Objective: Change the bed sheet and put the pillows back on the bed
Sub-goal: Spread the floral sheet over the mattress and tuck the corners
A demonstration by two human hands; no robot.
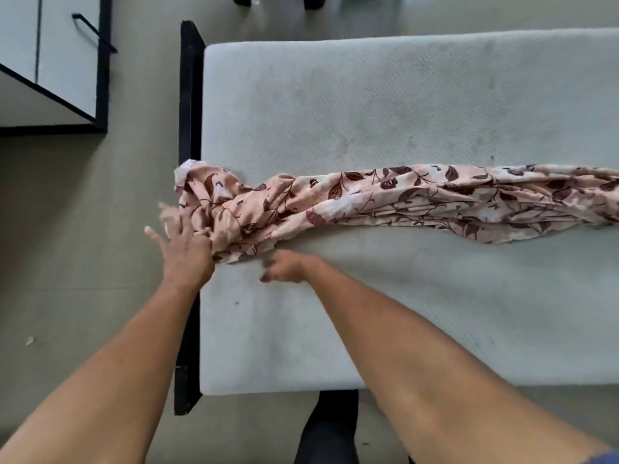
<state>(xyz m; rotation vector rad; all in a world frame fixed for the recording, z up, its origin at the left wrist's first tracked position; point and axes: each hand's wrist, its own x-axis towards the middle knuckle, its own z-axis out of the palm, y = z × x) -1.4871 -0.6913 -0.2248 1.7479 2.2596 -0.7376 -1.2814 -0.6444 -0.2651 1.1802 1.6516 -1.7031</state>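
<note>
Bare pale mattress [385,105] lay on a black bed frame [191,95]. Floral pink bed sheet [385,199] lay bunched into a long rope across the middle of the mattress, from its left edge out past the right of view, one end spilling slightly over the left edge.

Left hand [186,244] was at that left edge, fingers spread wide and blurred, its thumb side touching the bunched end.

Right hand [288,264] was low on the mattress, just beside the sheet's near edge, fingers curled downward. Blur; could not tell whether they pinched cloth.

White cabinet [67,61] with black trim stood on the floor beyond the far left corner.
</note>
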